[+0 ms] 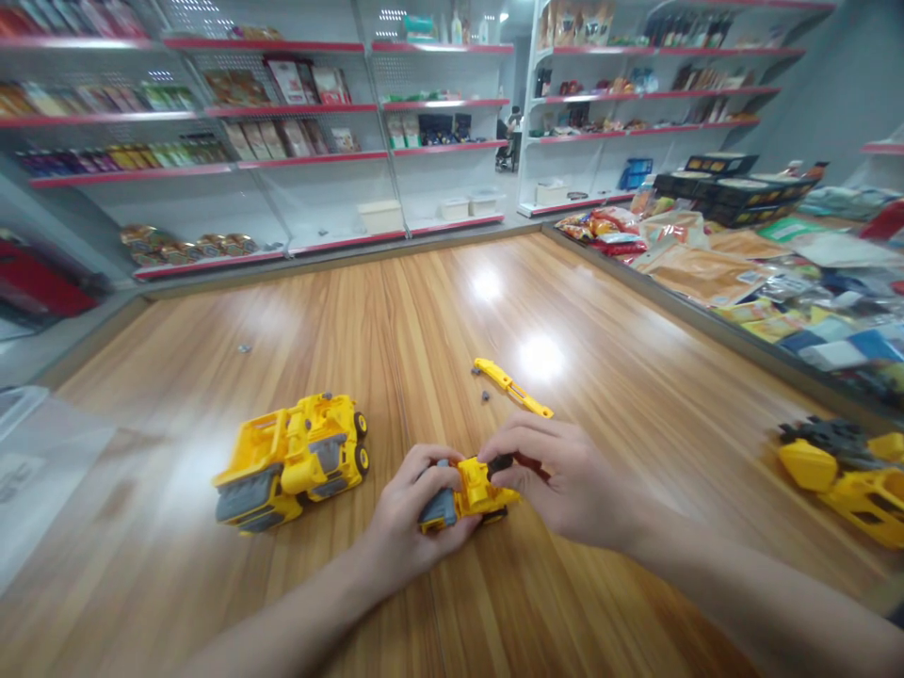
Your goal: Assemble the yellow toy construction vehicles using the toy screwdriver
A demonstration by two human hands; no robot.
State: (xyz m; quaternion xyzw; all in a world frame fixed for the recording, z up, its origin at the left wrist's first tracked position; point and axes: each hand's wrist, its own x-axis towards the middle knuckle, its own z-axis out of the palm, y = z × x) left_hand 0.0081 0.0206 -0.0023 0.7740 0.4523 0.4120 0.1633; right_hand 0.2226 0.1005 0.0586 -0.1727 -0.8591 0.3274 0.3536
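In the middle of the wooden table, my left hand point(420, 504) is closed around the grey cab end of a small yellow toy truck point(475, 487). My right hand point(557, 471) pinches a small black piece point(501, 463) against the truck's other end; fingers partly hide it, so its kind is unclear. Just beyond the hands lies a long yellow toy crane arm point(514, 387), with a tiny grey part point(485, 396) beside it. To the left stands a larger yellow toy dump truck point(293, 461) with grey panels and black wheels.
Another yellow toy vehicle point(847, 476) with black parts sits at the right edge. A translucent plastic bin point(49, 471) stands at far left. A small metallic bit point(244, 348) lies farther back. Packaged goods point(706, 264) crowd the surface beyond the right rim; stocked shelves point(297, 108) line the back.
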